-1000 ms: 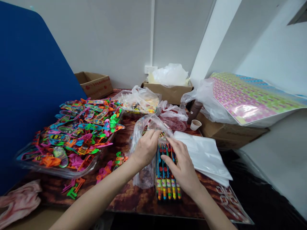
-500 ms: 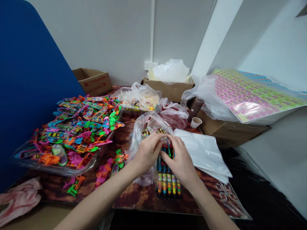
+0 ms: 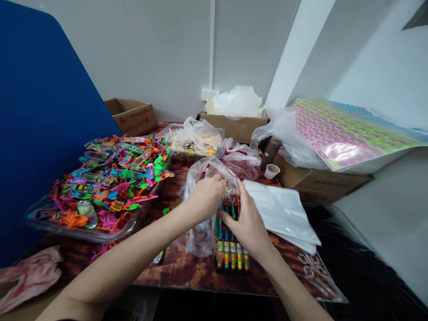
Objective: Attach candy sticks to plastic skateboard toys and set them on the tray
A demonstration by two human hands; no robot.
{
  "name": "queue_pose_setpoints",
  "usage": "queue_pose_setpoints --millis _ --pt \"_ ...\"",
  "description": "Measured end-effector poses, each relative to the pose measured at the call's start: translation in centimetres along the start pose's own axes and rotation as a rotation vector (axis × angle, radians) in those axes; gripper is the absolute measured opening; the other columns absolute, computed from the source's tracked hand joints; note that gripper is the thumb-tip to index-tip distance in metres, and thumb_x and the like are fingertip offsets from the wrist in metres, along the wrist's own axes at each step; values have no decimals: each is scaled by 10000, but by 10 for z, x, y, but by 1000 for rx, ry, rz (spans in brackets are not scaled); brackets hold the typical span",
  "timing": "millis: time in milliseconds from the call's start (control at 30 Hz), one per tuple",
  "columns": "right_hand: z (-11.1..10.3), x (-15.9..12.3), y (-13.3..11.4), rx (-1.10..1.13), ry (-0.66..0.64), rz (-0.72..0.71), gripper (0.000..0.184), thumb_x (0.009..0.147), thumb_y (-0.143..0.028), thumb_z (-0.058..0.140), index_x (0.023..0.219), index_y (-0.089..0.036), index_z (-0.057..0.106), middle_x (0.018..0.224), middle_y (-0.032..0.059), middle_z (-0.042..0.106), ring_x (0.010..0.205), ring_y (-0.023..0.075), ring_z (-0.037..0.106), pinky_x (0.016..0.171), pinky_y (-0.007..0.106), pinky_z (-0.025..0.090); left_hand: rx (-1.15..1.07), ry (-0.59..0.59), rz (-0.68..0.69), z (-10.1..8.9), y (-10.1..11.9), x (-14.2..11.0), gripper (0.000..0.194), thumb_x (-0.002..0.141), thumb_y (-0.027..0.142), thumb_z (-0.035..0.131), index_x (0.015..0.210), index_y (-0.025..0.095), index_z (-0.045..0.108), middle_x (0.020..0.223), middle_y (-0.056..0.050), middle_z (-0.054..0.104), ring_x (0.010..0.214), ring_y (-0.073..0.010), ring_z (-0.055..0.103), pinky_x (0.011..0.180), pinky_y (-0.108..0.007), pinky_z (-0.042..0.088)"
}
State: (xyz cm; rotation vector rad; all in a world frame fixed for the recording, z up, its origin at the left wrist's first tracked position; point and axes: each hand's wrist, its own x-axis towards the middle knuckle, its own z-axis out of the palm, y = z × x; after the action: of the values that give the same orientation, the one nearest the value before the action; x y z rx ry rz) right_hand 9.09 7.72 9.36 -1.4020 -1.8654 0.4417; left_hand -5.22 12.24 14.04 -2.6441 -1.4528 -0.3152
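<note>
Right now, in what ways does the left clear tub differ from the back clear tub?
The left clear tub is uncovered, while the back clear tub has a crumpled plastic bag partly over it.
The left tub holds a heap of bright toy skateboards and plastic parts; the back tub holds mostly pale and yellow pieces.
Both tubs are transparent and stand on the table.

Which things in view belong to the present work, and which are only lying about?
In use, it seems:
- toy row, right hand over its upper part
- open bag beside it, left hand near the bag's opening

Probably just lying about:
- cup
- bottle
- cloth
</note>
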Motion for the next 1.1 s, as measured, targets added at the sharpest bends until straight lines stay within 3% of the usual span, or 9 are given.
queue_pose_setpoints --millis 200,300,433,567,733,833,967,1100 --pt "1 2 5 128 40 35 935 727 -239 658 1499 -211 130 1413 128 415 1286 262 426 1072 477 353 -97 241 91 17 10 -9 223 933 157 376 866 159 589 859 -64 563 789 -185 568 659 -287 473" --pt "-7 4 6 246 -16 85 931 705 -264 690 1485 -228 183 1418 118 412 1300 267 409 1082 484 331 -163 290 21 18 11 -13 204 939 188 401 827 174 571 855 -45 544 774 -166 547 671 -275 451" --pt "-21 2 20 567 -70 187 661 806 -389 612 1396 -225 363 1317 108 522 1221 241 494 1036 448 385 -329 320 -70 17 8 -10 152 914 208 477 783 181 549 879 -26 537 740 -143 543 652 -261 421" --pt "-26 -9 41 714 -31 331 411 821 -379 589 1185 -189 552 1140 100 630 1059 228 588 896 385 485 -427 294 -103 20 7 -7 128 891 218 526 768 181 534 870 -13 562 715 -138 549 625 -253 395" --pt "-20 -20 51 709 -143 319 376 773 -279 596 1138 -188 574 1047 64 662 969 204 611 857 342 490 -439 253 -143 25 11 -3 138 888 203 503 756 180 534 700 9 589 658 -149 568 591 -249 376" --pt "-15 -16 54 642 -143 303 328 744 -247 567 1061 -171 602 890 43 665 832 197 617 757 322 498 -428 201 -113 25 8 4 101 871 197 512 819 183 597 761 -10 660 713 -168 616 622 -257 412" --pt "-10 -5 55 389 5 241 197 799 -267 512 907 -170 645 750 27 640 719 194 589 662 293 454 -430 106 -12 23 -1 15 191 843 155 504 892 192 684 892 -33 718 845 -185 655 740 -274 462" --pt "-7 3 53 251 150 132 236 871 -320 474 778 -179 639 753 34 623 713 180 555 646 271 411 -386 18 104 21 -7 21 254 793 91 495 852 202 716 876 -23 727 820 -179 658 731 -266 466"
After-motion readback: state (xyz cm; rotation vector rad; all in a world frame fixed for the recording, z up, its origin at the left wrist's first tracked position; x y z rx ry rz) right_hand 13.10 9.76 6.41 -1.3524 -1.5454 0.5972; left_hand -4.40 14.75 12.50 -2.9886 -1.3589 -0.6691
